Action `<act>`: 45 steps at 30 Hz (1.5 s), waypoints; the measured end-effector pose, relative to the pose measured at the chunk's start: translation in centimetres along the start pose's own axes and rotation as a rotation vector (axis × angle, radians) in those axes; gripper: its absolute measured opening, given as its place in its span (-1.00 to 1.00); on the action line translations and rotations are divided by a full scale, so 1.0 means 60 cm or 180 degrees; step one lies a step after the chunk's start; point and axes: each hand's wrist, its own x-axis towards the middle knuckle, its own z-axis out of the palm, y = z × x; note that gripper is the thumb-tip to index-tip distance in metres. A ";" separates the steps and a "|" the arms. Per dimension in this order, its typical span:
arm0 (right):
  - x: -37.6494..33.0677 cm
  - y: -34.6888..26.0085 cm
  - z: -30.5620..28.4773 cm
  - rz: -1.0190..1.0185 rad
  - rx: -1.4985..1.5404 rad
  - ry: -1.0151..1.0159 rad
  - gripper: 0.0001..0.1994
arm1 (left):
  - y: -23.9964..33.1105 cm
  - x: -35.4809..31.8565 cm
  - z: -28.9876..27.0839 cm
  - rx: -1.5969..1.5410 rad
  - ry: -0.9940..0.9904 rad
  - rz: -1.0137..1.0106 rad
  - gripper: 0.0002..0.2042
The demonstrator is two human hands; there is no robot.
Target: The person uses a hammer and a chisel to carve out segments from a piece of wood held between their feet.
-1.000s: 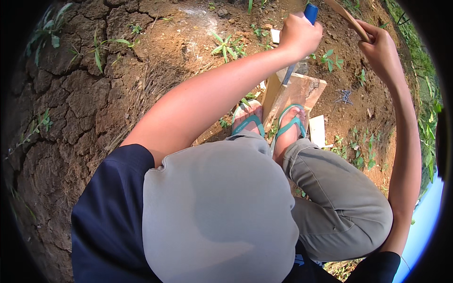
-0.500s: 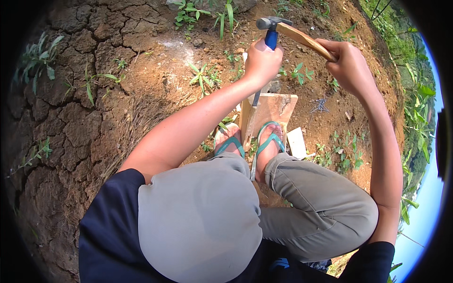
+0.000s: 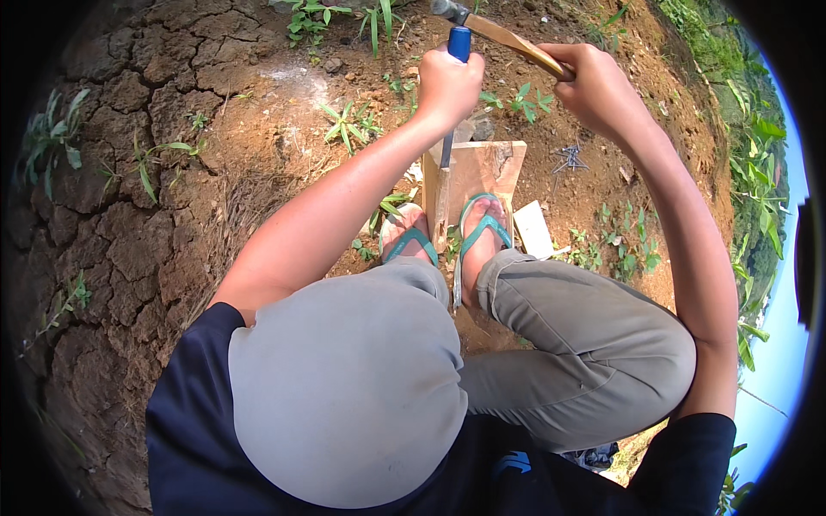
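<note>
My left hand [image 3: 451, 90] is closed around the blue handle of a chisel [image 3: 459, 45]. The chisel stands nearly upright, its metal blade reaching down to the edge of a narrow wooden board [image 3: 435, 202]. My right hand [image 3: 598, 93] grips the wooden handle of a hammer [image 3: 516, 39]. The hammer's metal head is just above the chisel's butt end, with a small gap seen between them. Joined or set against the narrow board is a wider wooden piece [image 3: 490, 163]. Both pieces sit between my feet, and the blade's tip is hard to make out.
Several loose nails [image 3: 569, 158] lie on the soil to the right of the wood. A pale wood offcut [image 3: 534, 230] rests beside my right sandal [image 3: 483, 232]. Cracked dry earth [image 3: 112, 215] spreads on the left, and small weeds [image 3: 346, 127] grow around.
The hammer head has lifted slightly off the chisel's butt end. The whole view has shifted a little, so hands and wood appear further left and higher. Both grips stay the same.
</note>
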 end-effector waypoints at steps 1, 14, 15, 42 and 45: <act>0.011 0.018 0.001 -0.0124 -0.0179 0.0233 -0.50 | -0.001 0.004 -0.001 0.0063 -0.0066 0.0094 -0.76; 0.144 -0.047 0.054 0.0473 0.2102 -0.0735 -0.59 | -0.028 0.031 0.011 0.0124 0.0147 0.0474 -0.80; 0.155 -0.047 0.071 0.0386 0.2189 -0.0764 -0.60 | -0.022 0.035 0.011 0.0217 0.0159 0.0408 -0.80; 0.249 -0.031 0.270 0.0578 0.3327 -0.0374 -0.80 | -0.123 0.086 0.016 0.0403 -0.0121 -0.0704 -0.67; 0.250 -0.030 0.277 0.0663 0.3346 -0.0412 -0.79 | -0.130 0.089 0.017 0.0413 -0.0133 -0.0866 -0.68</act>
